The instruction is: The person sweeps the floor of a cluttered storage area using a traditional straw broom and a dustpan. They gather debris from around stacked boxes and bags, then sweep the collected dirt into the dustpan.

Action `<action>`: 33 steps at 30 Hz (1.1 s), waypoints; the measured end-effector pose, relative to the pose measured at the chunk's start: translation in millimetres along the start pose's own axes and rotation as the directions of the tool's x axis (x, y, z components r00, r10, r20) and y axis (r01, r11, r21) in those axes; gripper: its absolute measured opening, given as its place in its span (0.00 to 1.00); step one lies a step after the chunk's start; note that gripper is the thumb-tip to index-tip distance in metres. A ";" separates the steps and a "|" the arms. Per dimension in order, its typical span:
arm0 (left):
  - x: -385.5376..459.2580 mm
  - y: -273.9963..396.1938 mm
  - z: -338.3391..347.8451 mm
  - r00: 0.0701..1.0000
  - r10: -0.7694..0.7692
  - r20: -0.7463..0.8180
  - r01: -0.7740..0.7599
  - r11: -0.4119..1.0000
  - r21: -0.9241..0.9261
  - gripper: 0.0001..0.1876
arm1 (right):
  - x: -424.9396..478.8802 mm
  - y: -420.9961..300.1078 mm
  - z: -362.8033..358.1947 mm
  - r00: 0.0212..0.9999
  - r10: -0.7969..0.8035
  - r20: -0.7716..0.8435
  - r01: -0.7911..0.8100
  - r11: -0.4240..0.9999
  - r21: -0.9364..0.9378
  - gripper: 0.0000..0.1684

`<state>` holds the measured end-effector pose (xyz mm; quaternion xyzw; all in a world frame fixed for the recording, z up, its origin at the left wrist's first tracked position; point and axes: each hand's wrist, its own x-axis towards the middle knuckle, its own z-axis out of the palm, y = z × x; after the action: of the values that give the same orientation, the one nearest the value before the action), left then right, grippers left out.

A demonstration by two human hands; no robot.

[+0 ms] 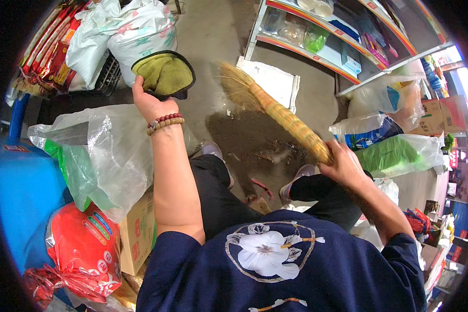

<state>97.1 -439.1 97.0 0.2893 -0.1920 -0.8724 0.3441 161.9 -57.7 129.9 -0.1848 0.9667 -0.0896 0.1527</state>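
My left hand [151, 100], with two bead bracelets at the wrist, holds a folded olive-green cloth [163, 74] with a dark edge, raised in front of the white sacks. My right hand [341, 162] grips the thick end of a short straw hand broom [284, 117]. The broom slants up to the left, and its blurred bristles are over the floor beside a flat white sack [271, 80]. Dirt and small scraps [273, 154] lie on the floor between my shoes.
Metal shelves [308, 21] with packaged goods stand at the upper right. Filled white sacks [144, 31] are at the upper left. Clear plastic bags [117, 152], a red package [82, 245] and a cardboard box [137, 234] are at my left. Wrapped green packs [397, 154] lie at my right.
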 end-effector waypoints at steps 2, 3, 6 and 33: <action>1.1 0.3 -3.7 1.000 0.002 -0.003 -0.002 1.000 -0.004 0.16 | 33.3 -13.9 3.5 0.999 -0.042 0.027 0.045 0.992 -0.121 0.30; 1.6 4.3 -6.4 1.000 0.006 0.000 -0.006 1.000 -0.007 0.16 | 51.7 -22.3 10.9 0.999 -0.049 -0.016 0.048 0.994 -0.095 0.29; 2.8 6.5 -4.0 1.000 0.002 0.023 -0.001 1.000 -0.030 0.16 | 110.8 -52.2 30.0 0.997 -0.028 0.068 0.051 0.928 -0.369 0.27; -3.8 -11.9 3.7 0.993 -0.050 0.104 0.051 0.999 -0.006 0.18 | -10.5 -35.6 62.7 0.754 0.000 0.656 -0.090 0.991 0.103 0.52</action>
<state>91.2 -427.6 94.9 0.2468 -0.1984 -0.8956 0.3126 203.5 -93.5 82.1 -0.1709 0.8486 -0.0772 0.4946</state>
